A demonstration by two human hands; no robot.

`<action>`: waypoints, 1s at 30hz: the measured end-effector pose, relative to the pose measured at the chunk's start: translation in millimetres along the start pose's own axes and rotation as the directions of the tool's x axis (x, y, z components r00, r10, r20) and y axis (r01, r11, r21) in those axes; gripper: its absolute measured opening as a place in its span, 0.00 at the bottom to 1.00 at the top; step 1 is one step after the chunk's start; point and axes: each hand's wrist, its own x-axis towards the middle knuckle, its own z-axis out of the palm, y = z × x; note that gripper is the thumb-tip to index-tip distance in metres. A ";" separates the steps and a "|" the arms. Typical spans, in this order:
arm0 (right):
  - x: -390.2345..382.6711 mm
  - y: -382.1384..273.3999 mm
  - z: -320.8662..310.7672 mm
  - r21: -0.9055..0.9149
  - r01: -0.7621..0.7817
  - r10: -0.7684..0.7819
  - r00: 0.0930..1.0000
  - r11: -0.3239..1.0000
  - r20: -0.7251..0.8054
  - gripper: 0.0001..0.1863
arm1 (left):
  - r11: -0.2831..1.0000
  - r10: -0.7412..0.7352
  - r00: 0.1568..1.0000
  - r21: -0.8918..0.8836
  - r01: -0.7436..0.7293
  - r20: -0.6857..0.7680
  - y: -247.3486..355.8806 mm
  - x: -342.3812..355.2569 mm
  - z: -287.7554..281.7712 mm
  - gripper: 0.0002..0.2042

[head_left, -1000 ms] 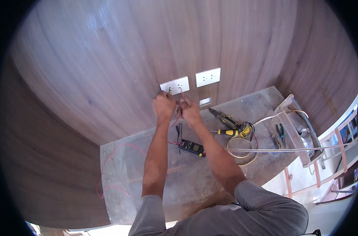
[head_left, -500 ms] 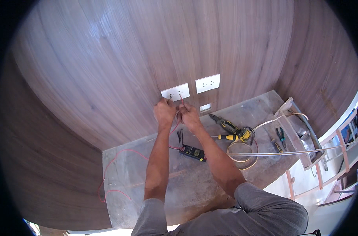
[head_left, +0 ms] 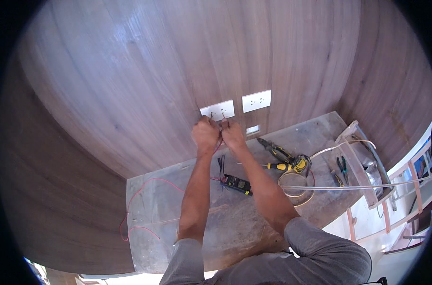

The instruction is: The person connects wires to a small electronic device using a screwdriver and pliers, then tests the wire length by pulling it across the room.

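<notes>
A white double socket plate (head_left: pixel 229 109) is on the wood-grain wall straight ahead. Just under it, my left hand (head_left: pixel 206 134) is closed in a pinch on a thin dark wire or probe (head_left: pixel 212 115) that points into the plate's left holes. Close beside it, my right hand (head_left: pixel 232 135) pinches a red wire (head_left: pixel 218 146), whose thin end reaches the plate's right holes. The fingertips partly hide both ends. Behind my forearms lies a black and yellow handheld tester (head_left: pixel 237 185) with leads.
A second white socket plate (head_left: pixel 257 101) sits to the right, above a small wall cutout (head_left: pixel 253 129). Pliers (head_left: pixel 275 149), a yellow-handled screwdriver (head_left: pixel 278 166), a yellow tape measure (head_left: pixel 300 164) and green-handled pliers (head_left: pixel 342 165) lie on the dusty counter (head_left: pixel 154 254). A tool tray (head_left: pixel 363 164) stands right.
The view has shifted slightly, so the scene sits further right. My hands stay at the left socket plate and have drawn closer together, with the right hand slightly higher.
</notes>
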 end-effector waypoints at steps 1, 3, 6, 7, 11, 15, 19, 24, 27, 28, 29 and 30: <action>5.7 3.2 -0.9 -0.110 0.082 -0.090 0.993 0.991 -0.071 0.23 | 1.000 -0.001 1.000 -0.015 0.001 0.005 4.5 -0.3 2.4 0.11; 0.2 -5.8 9.0 -0.210 0.159 -0.185 0.977 0.965 -0.108 0.23 | 1.000 -0.017 1.000 -0.008 0.017 0.002 -5.6 -1.2 -0.8 0.11; 0.2 -1.7 9.7 -0.248 0.116 -0.154 0.978 0.962 -0.138 0.21 | 0.999 -0.030 0.999 -0.041 0.030 -0.010 -6.7 -0.7 1.1 0.11; 2.6 1.9 9.0 -0.260 0.163 -0.207 0.966 0.952 -0.153 0.21 | 0.997 -0.021 1.000 -0.072 0.019 -0.020 -4.5 -0.2 3.2 0.11; -0.5 -1.1 8.1 -0.237 0.277 -0.321 0.930 0.931 -0.176 0.18 | 0.997 0.004 0.998 -0.077 -0.009 -0.064 -5.8 5.6 9.5 0.08; -0.7 -10.9 10.1 -0.295 0.291 -0.353 0.917 0.910 -0.186 0.17 | 0.987 0.017 0.997 -0.160 -0.029 -0.078 -20.0 4.0 10.4 0.07; 2.2 -6.3 9.5 -0.315 0.307 -0.373 0.911 0.898 -0.177 0.17 | 0.983 0.055 0.993 -0.168 -0.073 -0.108 -19.0 3.1 11.2 0.07; 7.4 3.8 11.7 -0.330 0.310 -0.389 0.898 0.892 -0.207 0.18 | 0.984 -0.004 0.997 -0.175 -0.010 -0.080 -13.2 5.1 14.8 0.08; 6.6 -0.7 7.6 -0.310 0.290 -0.362 0.909 0.905 -0.208 0.18 | 0.980 0.045 0.990 -0.188 -0.070 -0.132 -18.2 8.0 17.9 0.08; 5.0 -1.8 5.6 -0.311 0.311 -0.380 0.905 0.898 -0.192 0.18 | 0.975 0.028 0.993 -0.215 -0.053 -0.114 -21.8 6.1 17.2 0.08; 4.5 0.7 0.8 -0.316 0.325 -0.393 0.901 0.891 -0.183 0.18 | 0.968 0.017 0.996 -0.247 -0.038 -0.087 -20.3 3.6 17.6 0.07; 4.2 2.2 -1.8 -0.321 0.319 -0.392 0.899 0.892 -0.196 0.18 | 0.966 0.027 0.996 -0.255 -0.048 -0.082 -18.3 1.4 18.4 0.07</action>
